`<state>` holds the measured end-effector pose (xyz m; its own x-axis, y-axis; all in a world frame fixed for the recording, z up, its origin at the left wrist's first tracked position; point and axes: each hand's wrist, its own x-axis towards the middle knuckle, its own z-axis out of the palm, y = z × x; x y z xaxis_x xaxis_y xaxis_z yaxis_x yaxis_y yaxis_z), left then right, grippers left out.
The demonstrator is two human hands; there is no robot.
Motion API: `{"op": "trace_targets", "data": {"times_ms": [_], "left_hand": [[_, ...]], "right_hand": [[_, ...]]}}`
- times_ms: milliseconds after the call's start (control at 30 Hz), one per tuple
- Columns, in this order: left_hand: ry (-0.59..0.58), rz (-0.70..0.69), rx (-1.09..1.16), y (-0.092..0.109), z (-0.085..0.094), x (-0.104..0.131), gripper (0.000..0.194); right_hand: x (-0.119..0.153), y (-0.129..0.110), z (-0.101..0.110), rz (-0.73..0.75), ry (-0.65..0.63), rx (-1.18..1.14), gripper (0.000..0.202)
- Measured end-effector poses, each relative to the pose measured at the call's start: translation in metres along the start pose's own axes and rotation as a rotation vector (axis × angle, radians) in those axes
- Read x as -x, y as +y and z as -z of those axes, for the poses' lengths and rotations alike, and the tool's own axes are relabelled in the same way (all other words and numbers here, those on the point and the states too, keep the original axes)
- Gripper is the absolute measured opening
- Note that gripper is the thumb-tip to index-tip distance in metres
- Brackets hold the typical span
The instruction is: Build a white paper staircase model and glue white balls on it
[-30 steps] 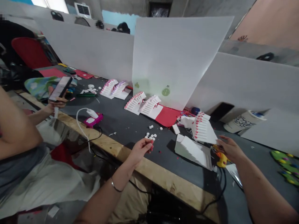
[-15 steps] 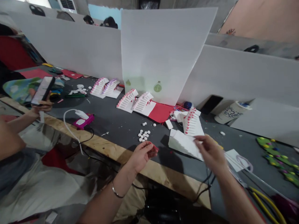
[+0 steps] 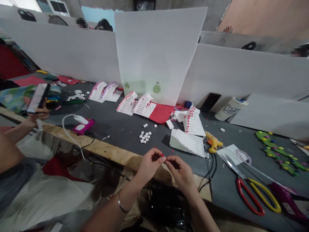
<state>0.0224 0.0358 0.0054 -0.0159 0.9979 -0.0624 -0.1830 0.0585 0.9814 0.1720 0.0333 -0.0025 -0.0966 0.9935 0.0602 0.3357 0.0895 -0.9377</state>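
My left hand (image 3: pixel 151 164) is closed in a pinch at the front edge of the table, with a small red piece showing at its fingertips. My right hand (image 3: pixel 180 170) meets it fingertip to fingertip; its fingers are pinched too, and what they hold is too small to make out. Beyond my hands lies a cluster of small white pieces (image 3: pixel 145 137). A white folded stepped piece (image 3: pixel 187 143) rests to the right, in front of a white stand with red-tipped strips (image 3: pixel 192 120).
Scissors (image 3: pixel 243 180), a yellow glue gun (image 3: pixel 213 142) and a cup (image 3: pixel 229 109) are on the right. Finished-looking white stair pieces (image 3: pixel 143 104) stand before an upright white board (image 3: pixel 159 48). At left, another person's hand holds a phone (image 3: pixel 38 96); a magenta power strip (image 3: pixel 83 126) lies nearer.
My right hand has moved left from beside the stepped white piece to meet my left hand. The view has shifted, and the glue gun and scissors now show more fully.
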Motion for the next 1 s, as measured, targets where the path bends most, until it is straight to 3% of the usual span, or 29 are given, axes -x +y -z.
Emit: {"op": "trace_targets", "data": {"times_ms": [100, 233, 300, 500, 700, 833, 1000], "left_hand": [[-0.039, -0.110, -0.139, 0.000, 0.001, 0.001, 0.017], [-0.158, -0.386, -0.526, 0.005, 0.005, 0.000, 0.020], [-0.218, -0.459, -0.663, 0.005, 0.007, -0.001, 0.020], [-0.287, -0.423, -0.672, -0.008, 0.005, -0.014, 0.019], [-0.148, -0.254, -0.717, -0.019, -0.012, -0.052, 0.009], [-0.118, -0.242, -0.878, -0.018, -0.027, -0.074, 0.008], [-0.107, -0.303, -1.067, -0.023, -0.034, -0.088, 0.011]], "right_hand": [[0.004, 0.005, 0.003, 0.001, -0.002, 0.009, 0.020], [0.004, 0.008, 0.012, 0.092, -0.009, 0.154, 0.014], [0.005, 0.008, 0.015, 0.137, 0.003, 0.213, 0.012], [0.004, 0.011, 0.027, 0.129, 0.066, 0.301, 0.023], [-0.037, 0.028, 0.070, 0.320, 0.303, 0.637, 0.030], [-0.067, 0.046, 0.088, 0.427, 0.278, 0.834, 0.042], [-0.081, 0.063, 0.090, 0.446, 0.227, 0.916, 0.052]]}}
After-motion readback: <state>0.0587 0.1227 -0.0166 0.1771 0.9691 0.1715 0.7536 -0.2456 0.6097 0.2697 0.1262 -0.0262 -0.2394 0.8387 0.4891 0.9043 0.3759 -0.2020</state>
